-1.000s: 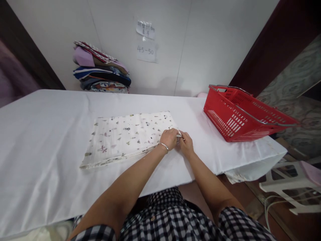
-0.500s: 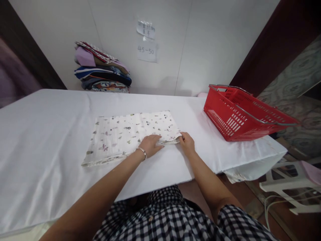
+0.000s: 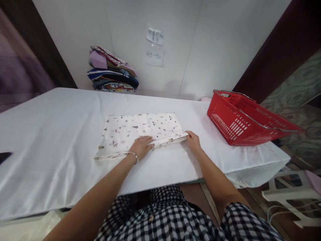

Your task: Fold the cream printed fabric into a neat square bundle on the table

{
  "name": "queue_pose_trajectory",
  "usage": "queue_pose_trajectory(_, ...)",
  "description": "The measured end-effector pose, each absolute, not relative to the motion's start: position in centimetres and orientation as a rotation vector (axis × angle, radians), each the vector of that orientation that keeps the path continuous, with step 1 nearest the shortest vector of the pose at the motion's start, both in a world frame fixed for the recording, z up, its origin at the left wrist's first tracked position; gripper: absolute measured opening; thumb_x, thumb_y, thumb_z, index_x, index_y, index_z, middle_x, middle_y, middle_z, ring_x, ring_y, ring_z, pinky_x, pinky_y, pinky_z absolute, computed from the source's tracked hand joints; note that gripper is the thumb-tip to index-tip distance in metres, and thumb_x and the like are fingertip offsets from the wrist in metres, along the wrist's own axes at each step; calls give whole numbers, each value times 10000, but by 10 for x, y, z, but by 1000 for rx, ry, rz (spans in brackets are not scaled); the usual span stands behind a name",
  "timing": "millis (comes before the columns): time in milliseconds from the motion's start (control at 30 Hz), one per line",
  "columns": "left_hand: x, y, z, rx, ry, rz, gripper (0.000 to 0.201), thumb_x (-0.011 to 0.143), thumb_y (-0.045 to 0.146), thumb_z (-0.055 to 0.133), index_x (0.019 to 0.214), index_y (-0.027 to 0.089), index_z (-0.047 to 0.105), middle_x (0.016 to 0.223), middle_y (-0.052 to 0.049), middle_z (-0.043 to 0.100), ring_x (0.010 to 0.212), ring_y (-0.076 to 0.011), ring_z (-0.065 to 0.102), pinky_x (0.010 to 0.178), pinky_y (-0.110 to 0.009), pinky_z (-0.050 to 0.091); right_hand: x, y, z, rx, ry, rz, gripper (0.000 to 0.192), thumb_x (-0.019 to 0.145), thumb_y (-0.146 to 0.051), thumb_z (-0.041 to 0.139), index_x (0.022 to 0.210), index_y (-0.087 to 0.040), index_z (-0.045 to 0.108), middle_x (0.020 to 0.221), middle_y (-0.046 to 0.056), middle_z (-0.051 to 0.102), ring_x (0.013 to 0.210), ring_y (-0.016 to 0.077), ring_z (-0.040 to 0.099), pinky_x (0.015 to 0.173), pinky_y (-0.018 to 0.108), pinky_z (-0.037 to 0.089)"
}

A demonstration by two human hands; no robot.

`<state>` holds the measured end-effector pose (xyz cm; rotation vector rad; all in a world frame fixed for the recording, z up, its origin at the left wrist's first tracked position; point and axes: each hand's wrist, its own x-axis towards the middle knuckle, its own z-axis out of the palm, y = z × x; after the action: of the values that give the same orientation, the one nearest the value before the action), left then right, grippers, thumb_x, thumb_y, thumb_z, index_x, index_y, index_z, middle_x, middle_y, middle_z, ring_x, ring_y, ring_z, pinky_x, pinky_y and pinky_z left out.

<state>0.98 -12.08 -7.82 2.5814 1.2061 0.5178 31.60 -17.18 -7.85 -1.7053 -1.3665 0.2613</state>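
Note:
A folded white cloth [image 3: 140, 129] printed with small dark and pink motifs lies flat on the white-covered table [image 3: 55, 134]. My left hand [image 3: 141, 146], with a silver bracelet on the wrist, rests palm down on the cloth's near edge, fingers spread. My right hand [image 3: 193, 141] pinches the cloth's near right corner, the fingertips at the layered edge.
A red plastic shopping basket [image 3: 240, 118] with metal handles sits on the table's right end. A stack of folded colourful fabrics [image 3: 112, 71] stands against the back wall. Paper notes [image 3: 154, 47] hang on the wall. A white plastic stool [image 3: 291, 195] stands at lower right.
My left hand slid left along the cloth's near edge, away from the right corner, and now lies flat. My right hand stayed at the corner. The view shifted slightly.

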Motion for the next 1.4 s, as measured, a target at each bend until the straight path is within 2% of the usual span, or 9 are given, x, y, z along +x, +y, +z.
queue_pose_trajectory(133,9,-123,-75,2600,1221,526,361,874,388,377,1153,266,570,1269,-26,544,1204,-212,438,1039,-439,291,313,-171,-77,-1740,-1414,164,389,776,-252,386,1095,-205,604,839,17,665,745,180,568,710,291,430)
queue_pose_trajectory(333,40,-136,-60,2628,1256,642,396,829,384,496,1191,230,536,1235,-75,555,1143,-238,479,991,-438,334,305,-170,-88,-1712,-1383,191,377,774,-264,367,1042,-206,625,801,7,662,696,169,564,676,278,441)
queue_pose_trajectory(467,79,-139,-55,2718,1119,700,291,793,329,561,1063,225,596,1172,-68,575,1096,-234,493,944,-411,361,307,-171,-90,-1677,-1356,241,367,756,-267,377,999,-195,642,737,-5,649,634,153,541,628,257,432)
queue_pose_trajectory(567,98,-133,-56,2675,1140,688,154,811,246,515,931,218,607,1048,-56,609,997,-210,532,876,-379,393,308,-172,-89,-1675,-1335,278,363,746,-253,384,990,-193,646,716,-11,641,614,146,531,605,247,422)
queue_pose_trajectory(633,101,-129,-58,2641,1163,706,157,812,170,471,904,213,590,993,-47,617,949,-192,548,850,-360,403,308,-172,-88,-1672,-1343,290,359,746,-246,389,988,-191,648,717,-13,640,615,143,530,607,244,419)
queue_pose_trajectory(800,99,-128,-63,2692,1027,833,330,749,9,396,952,205,568,1187,-48,561,1110,-160,482,917,-333,378,308,-169,-90,-1651,-1355,280,364,753,-247,386,1001,-181,645,731,-5,652,641,149,545,629,250,426)
queue_pose_trajectory(1033,107,-136,-60,2883,920,736,239,832,135,427,890,232,638,1299,-44,495,1191,-217,417,952,-418,340,310,-166,-92,-1616,-1386,261,366,759,-239,379,1016,-190,635,858,19,679,741,168,581,699,270,449)
queue_pose_trajectory(1233,118,-134,-53,2857,1060,574,129,807,238,537,788,198,657,1291,-69,504,1234,-264,375,973,-453,321,309,-166,-91,-1616,-1395,256,356,759,-256,388,1003,-189,639,777,6,667,695,159,565,662,256,444)
queue_pose_trajectory(1400,121,-136,-50,2870,1067,637,135,810,176,513,890,186,621,1284,-85,504,1247,-248,365,961,-425,337,309,-167,-91,-1622,-1379,254,358,758,-262,384,999,-187,637,701,-12,629,594,136,518,592,241,416)
